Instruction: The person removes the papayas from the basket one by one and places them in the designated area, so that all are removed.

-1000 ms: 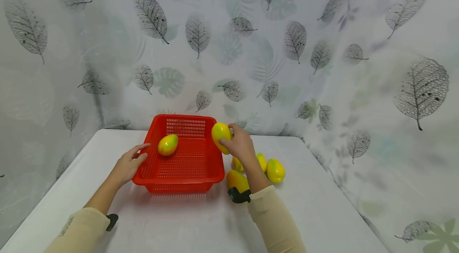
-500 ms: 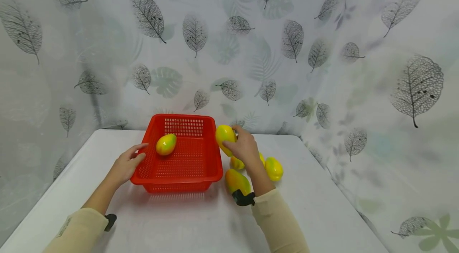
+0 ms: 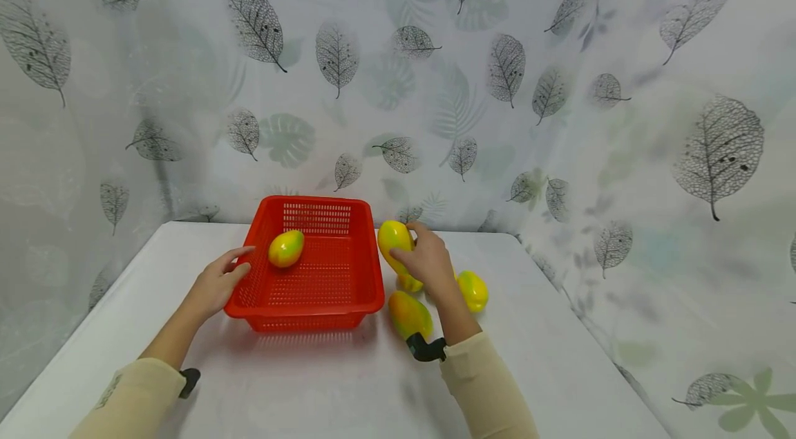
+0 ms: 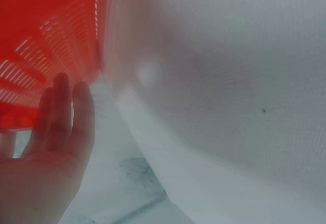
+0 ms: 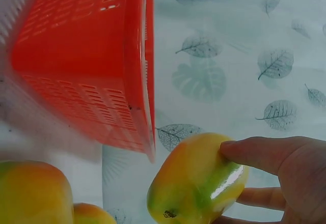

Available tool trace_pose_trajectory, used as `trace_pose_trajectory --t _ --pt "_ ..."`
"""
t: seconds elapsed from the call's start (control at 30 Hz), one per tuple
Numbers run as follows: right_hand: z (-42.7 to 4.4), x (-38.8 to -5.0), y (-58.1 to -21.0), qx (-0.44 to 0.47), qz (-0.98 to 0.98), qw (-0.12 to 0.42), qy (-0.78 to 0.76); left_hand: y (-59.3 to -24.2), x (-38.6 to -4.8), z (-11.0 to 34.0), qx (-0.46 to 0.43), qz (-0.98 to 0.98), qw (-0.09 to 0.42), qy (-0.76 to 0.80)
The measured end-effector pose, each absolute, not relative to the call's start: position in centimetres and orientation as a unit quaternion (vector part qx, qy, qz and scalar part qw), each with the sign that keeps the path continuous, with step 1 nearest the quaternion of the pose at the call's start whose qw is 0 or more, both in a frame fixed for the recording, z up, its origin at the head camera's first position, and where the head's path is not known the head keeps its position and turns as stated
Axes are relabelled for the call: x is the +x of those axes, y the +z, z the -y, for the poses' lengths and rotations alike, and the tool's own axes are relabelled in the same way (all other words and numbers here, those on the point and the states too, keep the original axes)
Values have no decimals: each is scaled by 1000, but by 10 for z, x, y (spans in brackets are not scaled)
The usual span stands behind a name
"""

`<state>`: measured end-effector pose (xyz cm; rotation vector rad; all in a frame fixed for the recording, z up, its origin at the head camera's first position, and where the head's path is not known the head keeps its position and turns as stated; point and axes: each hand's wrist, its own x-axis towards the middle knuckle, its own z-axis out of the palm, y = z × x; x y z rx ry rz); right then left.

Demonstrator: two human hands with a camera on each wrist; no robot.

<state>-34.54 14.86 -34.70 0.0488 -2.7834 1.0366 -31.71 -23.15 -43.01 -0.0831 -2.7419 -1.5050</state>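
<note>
A red plastic basket [image 3: 305, 312] with slotted walls stands on the table, and one yellow-green mango [image 3: 286, 249] lies inside it. At its left rim is my left hand [image 3: 211, 285]; in the left wrist view the fingers [image 4: 60, 114] lie nearly straight against the basket's outer wall. My right hand [image 3: 429, 260] pinches a second mango [image 3: 394, 244] between thumb and fingers, just outside the basket's right rim. The right wrist view shows the thumb on top of this held mango [image 5: 191, 180], with fingers beneath partly hidden.
Several more mangoes lie on the white table [image 3: 298, 384] right of the basket: an orange-green mango [image 3: 409, 313] in front, a yellow mango [image 3: 474, 292] farther right, and others partly hidden by my right arm. A leaf-patterned curtain [image 3: 398, 93] hangs behind the table.
My right hand has moved slightly right and down with the mango, away from the basket's rim. The left hand stays at the left rim. The head view has shifted a little.
</note>
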Motion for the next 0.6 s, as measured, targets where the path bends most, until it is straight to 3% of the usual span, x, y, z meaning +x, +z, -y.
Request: trace_pose_trajectory --t 0.6 --pt "-160 -338 -352 4 940 80 332 -430 -316 231 -27 874 5 -485"
